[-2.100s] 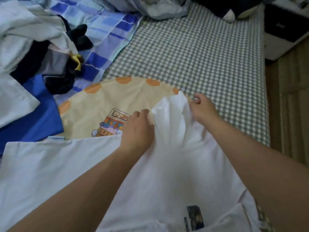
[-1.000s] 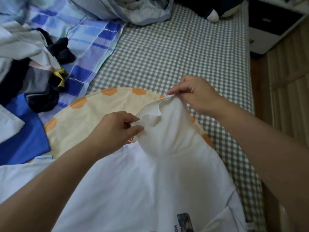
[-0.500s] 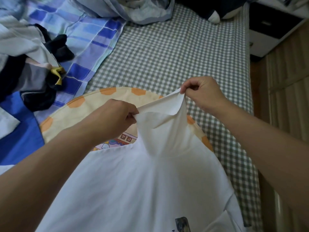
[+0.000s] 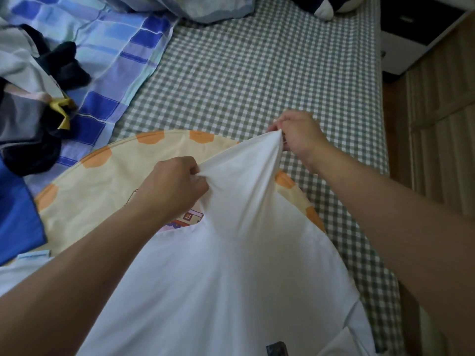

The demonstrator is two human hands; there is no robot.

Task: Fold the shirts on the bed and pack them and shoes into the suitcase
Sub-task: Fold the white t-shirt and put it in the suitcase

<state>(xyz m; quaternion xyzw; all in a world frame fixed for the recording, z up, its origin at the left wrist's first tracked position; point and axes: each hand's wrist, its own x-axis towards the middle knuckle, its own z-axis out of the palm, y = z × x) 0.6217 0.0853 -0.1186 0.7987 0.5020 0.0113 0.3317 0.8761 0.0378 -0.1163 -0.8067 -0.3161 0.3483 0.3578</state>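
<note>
Since 0.5 s ago we have drawn the white shirt [image 4: 221,278] edge tauter; our left hand [image 4: 177,183] and right hand [image 4: 298,134] both pinch it above the bed [image 4: 257,73].

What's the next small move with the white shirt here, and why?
Probably draw the pinched edge toward the body and lay it down as a fold. Both the left hand and right hand pinch the white shirt edge, lifted taut above the round cushion; the rest lies flat.
</note>
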